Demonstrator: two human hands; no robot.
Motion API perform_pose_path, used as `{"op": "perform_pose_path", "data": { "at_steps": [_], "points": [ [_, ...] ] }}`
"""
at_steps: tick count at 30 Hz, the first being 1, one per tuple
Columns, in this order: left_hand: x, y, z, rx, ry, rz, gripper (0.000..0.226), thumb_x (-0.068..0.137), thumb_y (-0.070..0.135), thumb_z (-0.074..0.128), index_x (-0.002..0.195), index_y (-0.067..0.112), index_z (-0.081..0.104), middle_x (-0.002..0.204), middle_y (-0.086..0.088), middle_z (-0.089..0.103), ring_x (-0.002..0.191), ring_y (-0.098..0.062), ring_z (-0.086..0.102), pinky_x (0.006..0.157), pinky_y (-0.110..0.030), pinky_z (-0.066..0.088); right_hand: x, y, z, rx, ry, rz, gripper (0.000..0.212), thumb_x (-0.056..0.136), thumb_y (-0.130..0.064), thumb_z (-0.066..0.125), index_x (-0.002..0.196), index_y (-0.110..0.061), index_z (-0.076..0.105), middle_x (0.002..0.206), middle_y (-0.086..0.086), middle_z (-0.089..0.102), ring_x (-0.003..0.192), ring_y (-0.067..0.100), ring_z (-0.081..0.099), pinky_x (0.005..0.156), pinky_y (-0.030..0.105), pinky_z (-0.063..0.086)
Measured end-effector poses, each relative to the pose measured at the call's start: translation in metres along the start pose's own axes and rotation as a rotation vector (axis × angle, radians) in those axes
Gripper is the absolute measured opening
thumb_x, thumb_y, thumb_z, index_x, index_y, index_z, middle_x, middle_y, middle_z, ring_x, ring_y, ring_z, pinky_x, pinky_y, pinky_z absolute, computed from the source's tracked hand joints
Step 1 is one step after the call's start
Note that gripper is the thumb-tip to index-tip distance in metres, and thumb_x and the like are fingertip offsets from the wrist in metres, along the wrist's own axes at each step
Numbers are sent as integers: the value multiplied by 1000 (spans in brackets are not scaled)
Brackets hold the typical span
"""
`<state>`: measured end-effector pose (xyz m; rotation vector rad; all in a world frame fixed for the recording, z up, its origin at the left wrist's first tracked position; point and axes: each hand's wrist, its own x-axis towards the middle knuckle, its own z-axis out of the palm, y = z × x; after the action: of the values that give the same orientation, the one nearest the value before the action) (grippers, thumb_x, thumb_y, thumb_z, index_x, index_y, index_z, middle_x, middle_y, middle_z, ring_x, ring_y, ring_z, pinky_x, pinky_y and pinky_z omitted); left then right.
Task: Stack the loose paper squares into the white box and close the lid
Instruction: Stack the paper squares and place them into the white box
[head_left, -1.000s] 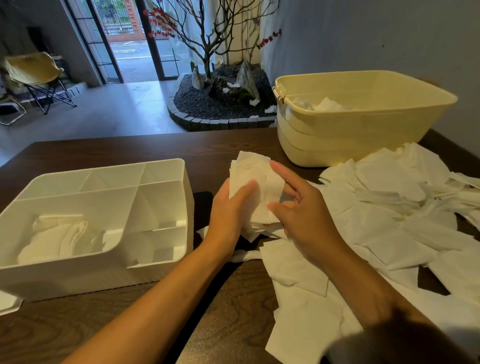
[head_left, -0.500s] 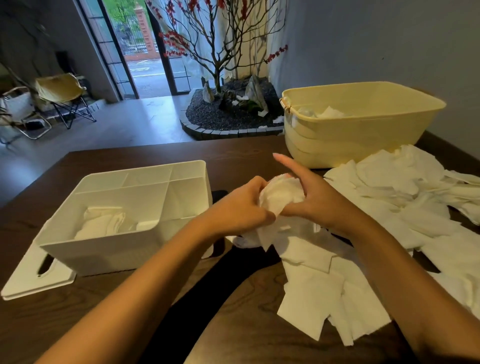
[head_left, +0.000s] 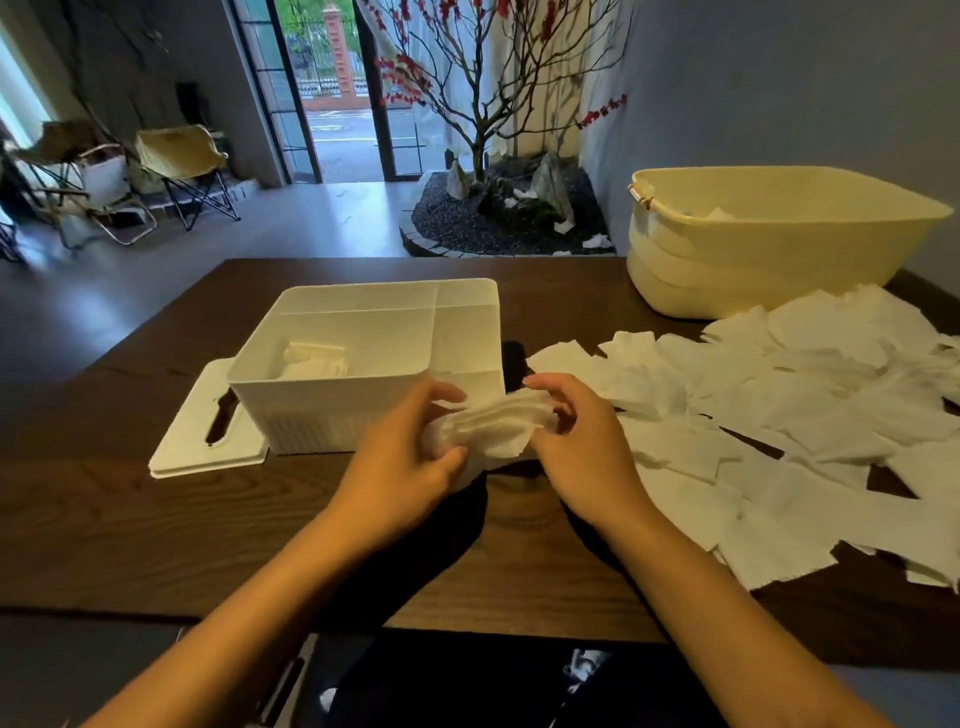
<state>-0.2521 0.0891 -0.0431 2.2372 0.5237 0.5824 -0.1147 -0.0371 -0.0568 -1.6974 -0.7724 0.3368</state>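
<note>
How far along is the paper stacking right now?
Early. A few squares already lie in the white box. Both hands, left hand and right hand, grip a bunched stack. Many loose squares remain on the table; the lid lies beside the box.

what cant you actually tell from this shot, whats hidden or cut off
Head view only:
- How many squares are in the bundle: the left hand and right hand cover its ends.
- How full the white box is: its near wall hides most of the paper inside.
- The lid: partly under the box.
- Contents of the yellow tub: its rim hides them.
- The loose paper squares: cut off by the right edge.
</note>
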Motion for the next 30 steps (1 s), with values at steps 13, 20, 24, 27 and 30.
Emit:
{"op": "perform_pose_path", "data": {
  "at_steps": [13,20,24,27,30],
  "points": [
    [-11,-5,24,-614,252,-198,27,93,-3,55,107,20,56,108,-10,65,98,-27,67,73,-30,59,-19,-13,43,205,74,115,55,87,8,51,128,-29,52,118,-6,58,107,13,59,88,35,59],
    [-8,-9,26,-616,357,-284,34,82,-8,55,99,22,56,104,-8,63,101,-29,64,86,-48,59,-19,-14,38,219,97,151,51,86,9,49,120,-29,54,117,-2,60,106,17,61,71,22,58],
    [-9,0,28,-691,352,-263,37,84,-14,54,102,18,55,103,-7,64,93,-18,65,74,-26,59,-19,-21,42,263,39,126,56,85,14,51,124,-26,52,112,0,58,97,15,60,64,16,55],
    [-12,-2,27,-661,341,-269,30,86,-10,55,106,12,56,105,-8,66,95,-21,66,72,-25,58,-21,-19,43,229,59,145,53,85,14,50,122,-25,55,112,-1,59,99,13,60,68,17,55],
    [-10,0,24,-654,311,-253,31,86,-10,55,106,14,58,104,-12,65,93,-25,66,76,-36,58,-20,-23,41,267,58,142,50,86,14,49,118,-24,57,105,-2,59,95,13,60,65,15,55]
  ]
}}
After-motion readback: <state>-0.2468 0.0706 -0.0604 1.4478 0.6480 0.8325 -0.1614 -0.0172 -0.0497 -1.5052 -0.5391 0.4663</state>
